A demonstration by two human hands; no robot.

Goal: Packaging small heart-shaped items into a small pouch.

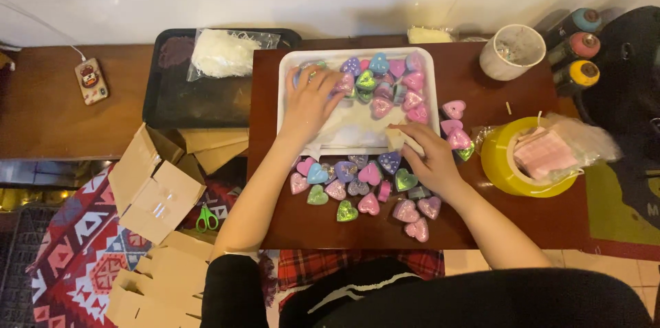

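left hand (309,97) on heart boxes (385,80) in white tray (285,104)

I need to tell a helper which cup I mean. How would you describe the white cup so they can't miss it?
Start at the white tray of heart-shaped boxes in the middle of the dark wooden table. Look right, to the table's far corner by the wall: the white cup stands there, left of three spray cans. It is the only round, open-topped white container.

table (522,221): dark wood, smooth, faint sheen
tray (289,87): white plastic, glossy
heart boxes (369,174): shiny, glittery tops
flat boxes (155,194): brown cardboard, matt
tape roll (496,163): yellow, glossy
rug (75,245): woven cloth
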